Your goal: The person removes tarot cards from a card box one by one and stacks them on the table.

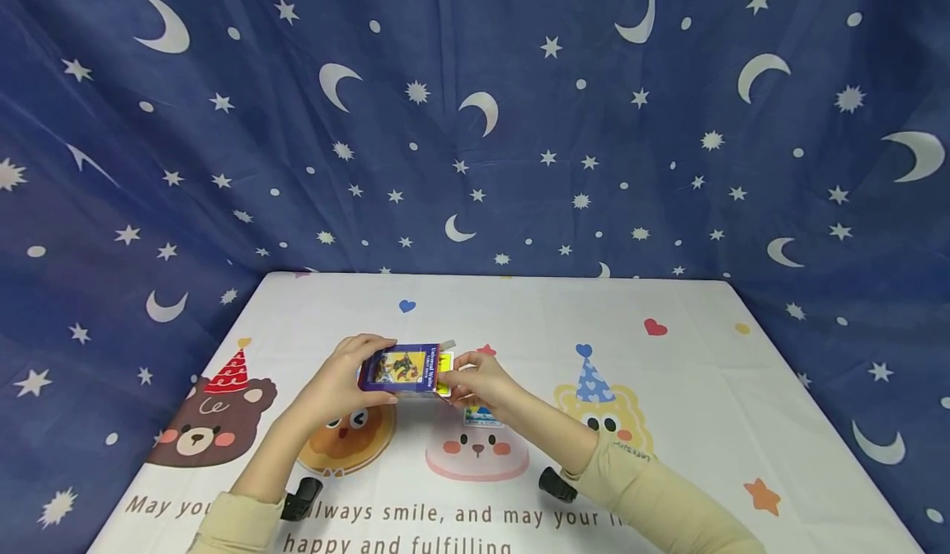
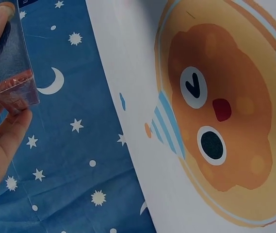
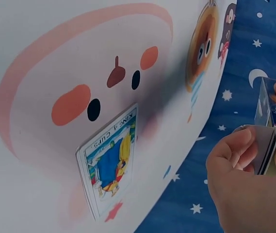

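My left hand (image 1: 349,381) grips a dark blue tarot card box (image 1: 401,368) by its left end, thumb and fingers on opposite sides. In the left wrist view the box (image 2: 11,63) shows its narrow end, with fingertips under its corner. At the other end of the box, my right hand (image 1: 478,381) pinches yellow-faced cards (image 1: 445,373) that stick out of the opening. The right wrist view shows their stacked edges between thumb and fingers. Below the right hand, a King of Cups card (image 3: 111,167) lies face up on the table, partly hidden in the head view.
A white cloth with cartoon animals and printed words covers the table (image 1: 690,356). Behind it hangs a blue curtain (image 1: 519,191) with moons and stars. Black wrist devices sit beside the left wrist (image 1: 300,500) and the right wrist (image 1: 557,485).
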### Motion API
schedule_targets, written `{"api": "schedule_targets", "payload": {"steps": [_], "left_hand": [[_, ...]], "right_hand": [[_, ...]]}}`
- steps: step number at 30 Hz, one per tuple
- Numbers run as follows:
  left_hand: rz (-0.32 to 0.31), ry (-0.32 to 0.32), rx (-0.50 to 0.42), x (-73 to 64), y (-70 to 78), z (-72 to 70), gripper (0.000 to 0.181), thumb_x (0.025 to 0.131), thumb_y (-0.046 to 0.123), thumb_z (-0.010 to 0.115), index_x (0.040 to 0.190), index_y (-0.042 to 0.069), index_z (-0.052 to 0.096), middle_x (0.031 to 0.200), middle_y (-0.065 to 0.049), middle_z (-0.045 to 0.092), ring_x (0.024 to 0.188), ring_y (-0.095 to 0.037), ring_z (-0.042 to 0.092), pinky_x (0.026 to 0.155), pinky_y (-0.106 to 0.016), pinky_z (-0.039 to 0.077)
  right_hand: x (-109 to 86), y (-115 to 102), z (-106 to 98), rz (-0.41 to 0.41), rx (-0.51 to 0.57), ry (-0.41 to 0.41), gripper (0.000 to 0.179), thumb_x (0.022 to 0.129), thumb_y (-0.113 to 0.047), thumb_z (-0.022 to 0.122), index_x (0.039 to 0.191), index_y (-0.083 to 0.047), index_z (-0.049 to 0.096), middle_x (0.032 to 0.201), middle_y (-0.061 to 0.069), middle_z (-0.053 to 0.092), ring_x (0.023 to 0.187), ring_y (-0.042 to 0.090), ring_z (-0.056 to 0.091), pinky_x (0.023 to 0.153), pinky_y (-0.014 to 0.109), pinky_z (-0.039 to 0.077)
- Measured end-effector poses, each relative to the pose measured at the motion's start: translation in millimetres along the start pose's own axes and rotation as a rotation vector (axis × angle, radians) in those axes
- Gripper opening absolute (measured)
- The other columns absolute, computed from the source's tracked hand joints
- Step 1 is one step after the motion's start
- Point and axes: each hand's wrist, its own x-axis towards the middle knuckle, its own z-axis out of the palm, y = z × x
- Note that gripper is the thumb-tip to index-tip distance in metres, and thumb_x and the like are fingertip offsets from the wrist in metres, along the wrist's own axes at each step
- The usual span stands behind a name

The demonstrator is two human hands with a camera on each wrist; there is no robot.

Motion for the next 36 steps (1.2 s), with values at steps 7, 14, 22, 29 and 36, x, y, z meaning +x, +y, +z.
{"api": "schedule_targets", "payload": {"steps": [7, 14, 22, 29, 36], "left_hand": [[-0.004, -0.009, -0.004, 0.8, 3.7, -0.8, 0.073, 0.064, 0.021, 0.087, 0.128, 0.007, 0.055, 0.127, -0.013, 0.054, 0.122, -0.034, 0.045, 0.098, -0.055, 0.044], [-0.008, -0.01, 0.001, 0.2, 1.0, -2.8, 0.073, 0.065, 0.022, 0.087, 0.128, 0.007, 0.055, 0.128, -0.013, 0.053, 0.122, -0.035, 0.044, 0.099, -0.055, 0.043], [-0.009, 0.004, 0.004, -0.6, -5.5, -7.7, 0.073, 0.065, 0.022, 0.087, 0.128, 0.006, 0.055, 0.127, -0.014, 0.053, 0.12, -0.036, 0.045, 0.098, -0.057, 0.043], [-0.019, 0.004, -0.005, 0.2, -8.0, -9.0, 0.073, 0.066, 0.022, 0.086, 0.129, 0.005, 0.054, 0.127, -0.014, 0.053, 0.12, -0.036, 0.045, 0.099, -0.057, 0.043], [-0.023, 0.015, 0.002, -1.7, -11.8, -10.4, 0.074, 0.065, 0.022, 0.087, 0.129, 0.005, 0.054, 0.126, -0.013, 0.054, 0.119, -0.034, 0.046, 0.1, -0.056, 0.042]], "right_hand": [[-0.7, 4.0, 1.4, -0.012, -0.014, 0.008, 0.022, 0.083, -0.011, 0.069, 0.087, -0.006, 0.048, 0.076, 0.005, 0.064, 0.054, 0.01, 0.053, 0.056, 0.02, 0.053], [-3.6, 5.4, -1.2, -0.031, 0.023, -0.006, 0.014, 0.086, -0.009, 0.062, 0.088, -0.003, 0.05, 0.092, 0.017, 0.067, 0.058, 0.009, 0.059, 0.053, 0.017, 0.052], [-6.3, 7.0, -8.5, -0.006, 0.077, -0.02, 0.021, 0.092, -0.014, 0.056, 0.106, 0.001, 0.051, 0.087, 0.01, 0.068, 0.057, 0.007, 0.063, 0.054, 0.016, 0.053], [-9.8, 6.0, -13.1, -0.032, 0.156, -0.079, 0.035, 0.095, -0.014, 0.048, 0.122, 0.008, 0.047, 0.077, 0.005, 0.07, 0.059, 0.007, 0.066, 0.057, 0.017, 0.055], [-11.4, 8.2, -17.8, -0.034, 0.219, -0.074, 0.041, 0.098, -0.022, 0.046, 0.127, 0.007, 0.043, 0.09, 0.012, 0.071, 0.063, 0.01, 0.069, 0.059, 0.02, 0.057]]}}
